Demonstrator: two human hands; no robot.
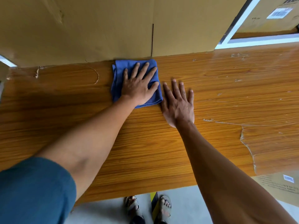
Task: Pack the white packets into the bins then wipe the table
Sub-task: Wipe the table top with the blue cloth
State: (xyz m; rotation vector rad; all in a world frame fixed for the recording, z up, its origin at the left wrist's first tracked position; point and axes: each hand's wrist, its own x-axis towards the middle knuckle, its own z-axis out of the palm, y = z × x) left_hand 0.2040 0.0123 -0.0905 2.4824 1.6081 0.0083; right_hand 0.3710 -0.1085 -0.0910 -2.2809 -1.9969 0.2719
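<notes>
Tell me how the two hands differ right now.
The left hand presses flat on the folded blue cloth; the right hand lies flat on the bare wooden table. The left hand sits farther back, near the cardboard box; the right hand is nearer the person, just beside the cloth's edge. Both have straight, spread fingers, palms down.

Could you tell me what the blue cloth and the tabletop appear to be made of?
Blue cloth: soft woven or microfibre fabric, matte, folded in limp layers. Table: probably board under glossy wood-grain laminate; the film is peeling and wrinkled near the right edge, which suggests it is not solid wood.
</notes>
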